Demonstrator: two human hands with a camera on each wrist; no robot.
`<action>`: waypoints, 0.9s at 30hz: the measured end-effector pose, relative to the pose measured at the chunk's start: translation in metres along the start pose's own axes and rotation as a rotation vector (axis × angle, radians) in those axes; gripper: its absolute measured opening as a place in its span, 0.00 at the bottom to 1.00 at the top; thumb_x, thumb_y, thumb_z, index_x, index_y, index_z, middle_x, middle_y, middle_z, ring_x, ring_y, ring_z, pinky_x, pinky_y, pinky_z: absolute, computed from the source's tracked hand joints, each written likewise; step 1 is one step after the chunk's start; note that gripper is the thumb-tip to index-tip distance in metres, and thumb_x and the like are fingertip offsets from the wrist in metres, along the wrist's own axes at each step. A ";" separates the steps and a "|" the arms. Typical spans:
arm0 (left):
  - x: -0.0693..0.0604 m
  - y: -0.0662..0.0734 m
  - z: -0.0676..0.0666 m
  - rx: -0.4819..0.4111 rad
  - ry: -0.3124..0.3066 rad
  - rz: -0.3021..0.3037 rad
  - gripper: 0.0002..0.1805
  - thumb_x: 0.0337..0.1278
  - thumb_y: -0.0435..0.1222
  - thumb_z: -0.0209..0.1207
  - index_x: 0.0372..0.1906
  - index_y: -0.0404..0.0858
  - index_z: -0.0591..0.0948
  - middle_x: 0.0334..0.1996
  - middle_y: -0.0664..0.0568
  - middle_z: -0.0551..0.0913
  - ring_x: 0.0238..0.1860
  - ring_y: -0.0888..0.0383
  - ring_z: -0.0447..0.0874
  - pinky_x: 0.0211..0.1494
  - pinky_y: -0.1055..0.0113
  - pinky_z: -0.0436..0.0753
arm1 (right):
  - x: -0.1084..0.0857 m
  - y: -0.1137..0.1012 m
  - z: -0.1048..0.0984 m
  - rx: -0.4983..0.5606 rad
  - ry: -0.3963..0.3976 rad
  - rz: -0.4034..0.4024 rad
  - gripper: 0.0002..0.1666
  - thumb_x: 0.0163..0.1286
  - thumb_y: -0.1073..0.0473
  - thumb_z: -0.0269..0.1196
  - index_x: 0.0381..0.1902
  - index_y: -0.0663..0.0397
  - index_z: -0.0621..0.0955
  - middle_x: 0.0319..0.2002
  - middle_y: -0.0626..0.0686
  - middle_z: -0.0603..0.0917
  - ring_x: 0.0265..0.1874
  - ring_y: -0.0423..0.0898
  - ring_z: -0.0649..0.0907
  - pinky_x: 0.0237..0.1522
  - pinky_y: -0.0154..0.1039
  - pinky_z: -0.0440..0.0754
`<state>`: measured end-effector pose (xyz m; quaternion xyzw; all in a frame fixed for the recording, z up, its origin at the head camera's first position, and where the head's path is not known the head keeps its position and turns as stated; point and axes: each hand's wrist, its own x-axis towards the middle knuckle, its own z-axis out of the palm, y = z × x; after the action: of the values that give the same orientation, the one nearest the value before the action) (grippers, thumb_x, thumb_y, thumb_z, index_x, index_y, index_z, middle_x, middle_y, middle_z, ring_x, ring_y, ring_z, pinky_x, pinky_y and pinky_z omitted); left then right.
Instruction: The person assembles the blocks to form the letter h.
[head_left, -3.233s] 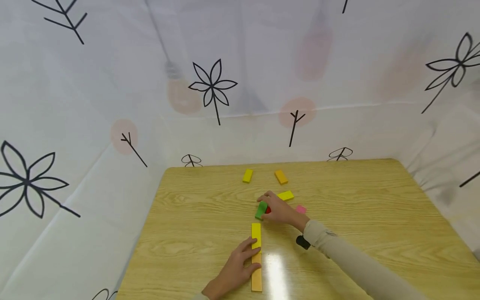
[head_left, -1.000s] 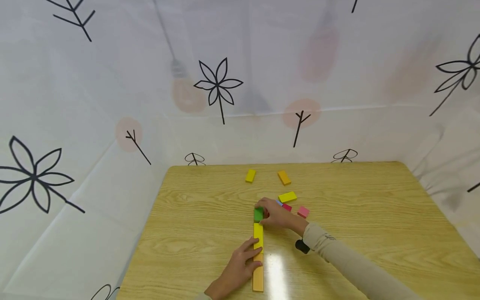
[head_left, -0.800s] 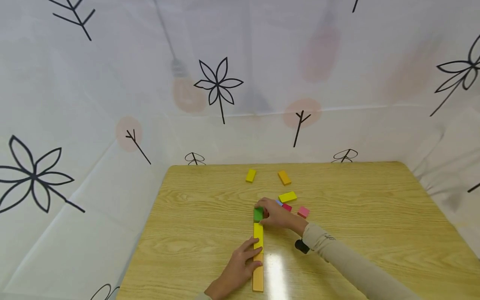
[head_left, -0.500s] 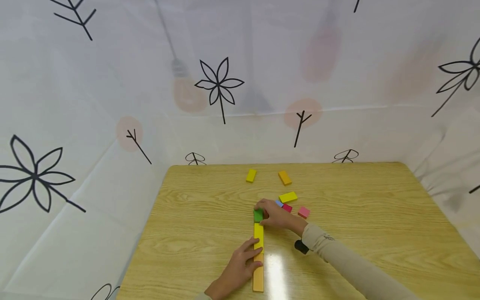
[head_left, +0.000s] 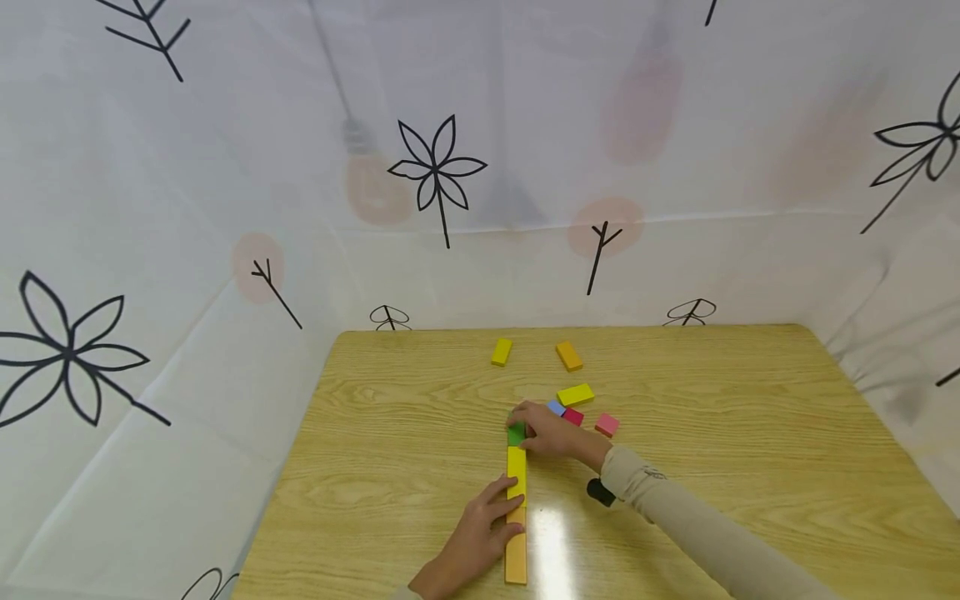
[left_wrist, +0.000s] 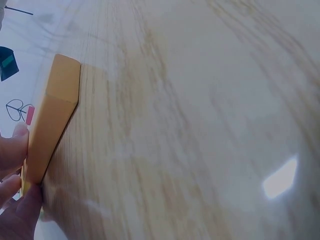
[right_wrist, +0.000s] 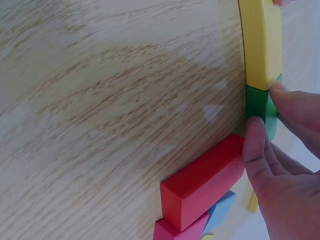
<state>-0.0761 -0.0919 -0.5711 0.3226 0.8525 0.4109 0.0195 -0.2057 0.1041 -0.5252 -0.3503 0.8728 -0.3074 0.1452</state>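
Observation:
In the head view, my left hand [head_left: 475,531] lies over a row of end-to-end wooden blocks. Its fingers rest across the yellow block [head_left: 517,461] and its thumb touches the orange block [head_left: 515,562] nearer me. At the row's far end my right hand [head_left: 549,431] pinches a green block [right_wrist: 256,102] between thumb and fingers, its end against the yellow block. Beside those fingers a red block [right_wrist: 202,177] lies on the table in the right wrist view; the head view hides it behind the hand. The green block is partly covered by my fingers.
Close behind my right hand lie a blue block [head_left: 555,407] and a crimson block [head_left: 573,417]. A pink block [head_left: 607,424] sits to the right. Farther back on the wooden table [head_left: 390,450] are two yellow blocks [head_left: 575,394] and an orange block [head_left: 568,356].
Since the earliest frame, my right hand has brought the green block into line against the yellow block's far end. Lately that hand has edged slightly nearer me. The left hand stays in place.

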 end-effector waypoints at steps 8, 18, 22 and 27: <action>-0.001 -0.001 0.001 -0.012 0.003 -0.007 0.22 0.63 0.40 0.56 0.56 0.28 0.77 0.64 0.42 0.68 0.65 0.38 0.64 0.60 0.54 0.73 | 0.000 -0.001 0.000 -0.017 -0.010 0.022 0.19 0.63 0.69 0.63 0.53 0.67 0.78 0.59 0.70 0.70 0.30 0.44 0.76 0.36 0.35 0.78; 0.000 0.000 0.002 -0.007 0.011 -0.010 0.22 0.65 0.40 0.54 0.56 0.28 0.77 0.63 0.42 0.68 0.64 0.39 0.65 0.60 0.53 0.73 | -0.004 -0.002 -0.003 0.008 0.046 0.013 0.17 0.63 0.69 0.62 0.51 0.65 0.79 0.58 0.68 0.70 0.28 0.41 0.74 0.33 0.33 0.77; 0.000 -0.001 0.002 -0.005 0.012 -0.011 0.22 0.65 0.40 0.55 0.56 0.29 0.77 0.64 0.42 0.68 0.64 0.40 0.65 0.60 0.54 0.73 | -0.007 -0.004 -0.009 0.072 0.093 0.006 0.19 0.61 0.70 0.61 0.52 0.68 0.78 0.56 0.67 0.71 0.26 0.43 0.72 0.29 0.34 0.74; -0.001 -0.001 0.002 0.014 0.019 -0.009 0.22 0.65 0.41 0.55 0.56 0.29 0.78 0.63 0.43 0.69 0.64 0.41 0.67 0.60 0.54 0.74 | -0.012 0.000 -0.013 0.055 0.131 0.026 0.21 0.61 0.68 0.62 0.53 0.67 0.78 0.53 0.64 0.72 0.33 0.49 0.75 0.33 0.37 0.75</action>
<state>-0.0755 -0.0911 -0.5735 0.3149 0.8570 0.4078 0.0107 -0.2028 0.1180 -0.5149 -0.3141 0.8760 -0.3516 0.1013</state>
